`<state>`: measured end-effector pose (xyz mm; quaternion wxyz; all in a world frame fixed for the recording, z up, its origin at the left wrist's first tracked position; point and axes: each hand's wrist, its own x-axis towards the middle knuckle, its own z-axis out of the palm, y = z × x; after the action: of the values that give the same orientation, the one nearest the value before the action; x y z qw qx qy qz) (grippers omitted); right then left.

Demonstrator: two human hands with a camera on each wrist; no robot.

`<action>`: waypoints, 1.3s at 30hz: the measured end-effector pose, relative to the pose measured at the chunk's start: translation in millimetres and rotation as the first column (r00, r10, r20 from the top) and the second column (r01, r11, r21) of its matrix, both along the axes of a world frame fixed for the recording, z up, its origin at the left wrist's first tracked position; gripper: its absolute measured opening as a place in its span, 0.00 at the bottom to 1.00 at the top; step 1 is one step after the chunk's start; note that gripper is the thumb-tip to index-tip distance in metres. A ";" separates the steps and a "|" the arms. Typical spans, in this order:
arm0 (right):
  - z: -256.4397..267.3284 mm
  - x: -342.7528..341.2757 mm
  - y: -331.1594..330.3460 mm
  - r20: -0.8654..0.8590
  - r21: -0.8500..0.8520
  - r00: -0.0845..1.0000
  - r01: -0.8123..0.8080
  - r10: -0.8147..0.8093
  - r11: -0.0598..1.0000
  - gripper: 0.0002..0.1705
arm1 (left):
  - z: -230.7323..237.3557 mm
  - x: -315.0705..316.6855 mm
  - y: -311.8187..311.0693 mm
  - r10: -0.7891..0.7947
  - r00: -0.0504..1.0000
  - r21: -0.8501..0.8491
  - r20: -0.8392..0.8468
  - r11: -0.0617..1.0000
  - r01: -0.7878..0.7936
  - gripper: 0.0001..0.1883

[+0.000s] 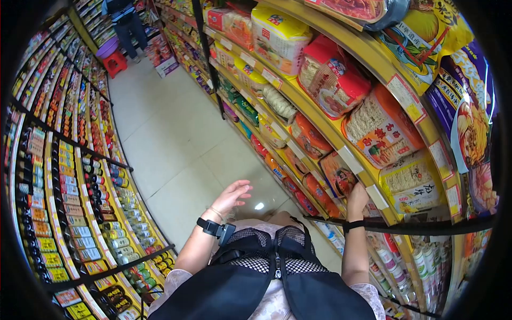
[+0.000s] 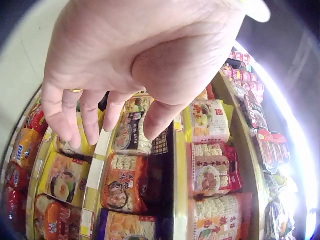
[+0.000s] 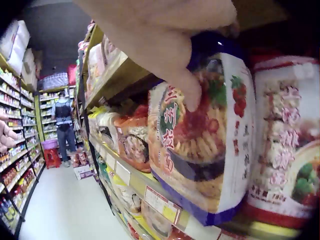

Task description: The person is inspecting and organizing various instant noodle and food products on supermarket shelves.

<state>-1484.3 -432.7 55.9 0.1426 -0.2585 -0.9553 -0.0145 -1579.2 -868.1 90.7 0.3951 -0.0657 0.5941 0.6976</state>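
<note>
My right hand (image 1: 357, 201) reaches into a lower shelf on the right. In the right wrist view, the hand (image 3: 165, 40) grips a blue-and-white noodle package (image 3: 205, 145) near its top, thumb pressed on the printed front; the other fingers are largely hidden. This package leans over the shelf edge, beside a red-and-white package (image 3: 287, 145). The left hand (image 1: 232, 198) hovers over the aisle in front of the body, holding nothing. Its fingers hang loosely bent in the left wrist view, where the hand (image 2: 135, 60) appears above rows of noodle packages (image 2: 210, 120).
Shelves of packaged noodles (image 1: 384, 128) rise along the right, with yellow edges and price tags. Bottles and jars fill the left shelving (image 1: 74, 213). Down the tiled aisle (image 1: 176, 133) stand a person (image 3: 64, 120), a red stool (image 1: 114, 64) and a carton (image 1: 166, 66).
</note>
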 end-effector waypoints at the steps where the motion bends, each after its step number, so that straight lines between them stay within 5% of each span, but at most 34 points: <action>1: -0.3 -3.1 0.5 0.014 0.069 1.000 0.002 -0.003 0.998 0.25 | -1.2 -3.0 -1.7 -0.011 1.000 0.000 0.005 1.000 0.011 0.20; 8: -3.7 -29.9 16.4 0.128 -0.025 0.990 -0.053 0.056 0.998 0.29 | -1.3 -24.1 -18.4 -0.065 0.998 -0.035 0.002 0.997 0.065 0.20; 9: 23.7 -37.0 0.0 0.143 -0.211 0.989 0.003 0.027 0.978 0.24 | -2.3 -27.0 -22.4 -0.071 0.997 -0.042 -0.003 0.997 0.071 0.21; 10: 17.3 -40.8 3.7 0.153 -0.212 0.988 0.016 0.017 0.977 0.24 | -3.0 -29.7 -27.3 -0.082 0.997 -0.043 0.007 0.996 0.082 0.21; 13: 22.6 -36.9 -5.2 0.017 -0.313 0.999 0.045 -0.042 0.949 0.22 | -6.1 -37.9 -42.5 -0.090 0.996 -0.043 0.012 0.995 0.090 0.21; 16: 13.6 -39.5 -8.9 -0.025 -0.280 0.988 0.140 -0.154 0.950 0.22 | -9.4 -46.4 -57.0 -0.072 0.997 -0.065 0.022 0.995 0.073 0.20; 17: 16.8 -33.3 -9.2 0.097 -0.014 0.994 0.048 -0.047 0.999 0.21 | -11.8 -48.9 -62.5 -0.064 0.998 -0.068 0.021 0.996 0.065 0.20; 18: 29.1 -33.4 -15.9 0.104 -0.012 0.993 0.062 -0.061 0.998 0.21 | -13.6 -51.9 -66.9 -0.057 0.998 -0.073 0.019 0.996 0.058 0.20; 20: 44.2 -38.6 -22.3 0.089 -0.291 0.989 0.139 -0.117 0.947 0.19 | -10.5 -59.2 -73.1 -0.072 0.997 -0.077 0.024 0.994 0.074 0.21; 21: 11.6 -35.0 4.1 -0.114 -0.304 0.992 0.020 -0.057 0.952 0.16 | -9.8 -63.7 -75.8 -0.062 0.998 -0.077 0.018 0.995 0.063 0.21; 24: -26.0 -35.5 42.0 -0.025 -0.442 0.992 0.100 -0.123 0.892 0.12 | -7.2 -75.8 -83.9 -0.058 0.998 -0.069 0.007 0.996 0.058 0.21; 25: -17.5 -37.7 34.4 0.050 -0.754 0.955 0.229 -0.293 0.616 0.12 | -6.9 -81.1 -86.1 -0.048 0.999 -0.061 -0.003 0.997 0.047 0.21; 26: -34.7 -35.5 43.1 0.049 -0.752 0.952 0.233 -0.301 0.617 0.12 | -6.4 -85.4 -89.5 -0.055 0.998 -0.057 -0.003 0.997 0.055 0.21; 27: -75.4 -28.0 65.6 -0.146 -0.379 0.973 0.112 -0.179 0.919 0.13 | -6.1 -89.5 -94.7 -0.052 0.999 -0.052 -0.007 0.997 0.052 0.21; 28: -99.5 -23.8 74.4 -0.259 0.096 0.966 0.005 0.020 0.995 0.15 | -6.1 -94.1 -100.8 -0.049 0.999 -0.049 -0.013 0.998 0.048 0.21; 29: -90.6 -24.8 61.8 -0.262 0.095 0.965 0.008 0.017 0.995 0.15 | -6.2 -98.5 -107.4 -0.052 0.999 -0.050 -0.016 0.997 0.051 0.21; 31: -42.3 -32.8 22.2 0.122 0.052 0.971 0.203 -0.208 0.978 0.19 | -6.3 -108.0 -121.3 -0.032 0.999 -0.073 -0.007 0.997 0.032 0.21; 32: -16.6 -41.7 -3.3 -0.008 -0.161 0.955 0.291 -0.297 0.943 0.17 | -5.6 -113.7 -129.3 -0.029 1.000 -0.075 -0.010 0.997 0.028 0.21; 34: 2.4 -43.0 -31.8 -0.010 0.213 0.982 0.187 -0.190 0.959 0.18 | -5.3 -123.5 -144.7 -0.012 1.000 -0.078 -0.005 0.997 0.012 0.21; 36: 0.2 -46.6 -34.7 -0.026 0.157 0.976 0.219 -0.218 0.963 0.18 | -11.7 -135.0 -162.1 0.015 1.000 -0.070 0.006 0.997 -0.014 0.20; 38: 8.6 -55.5 -40.2 0.162 0.211 0.898 0.373 -0.409 0.903 0.19 | -16.7 -141.7 -173.4 0.045 0.999 -0.063 0.015 0.997 -0.044 0.20; 39: -91.4 -28.4 53.0 -0.117 -0.177 0.917 0.358 -0.381 0.917 0.23 | -17.1 -144.6 -176.6 0.062 0.998 -0.068 0.021 0.996 -0.060 0.20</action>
<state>-1512.7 -379.7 -35.5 0.1881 -0.4450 -0.8740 0.0510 -1723.8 -1044.7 73.5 0.3780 -0.1052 0.6104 0.6881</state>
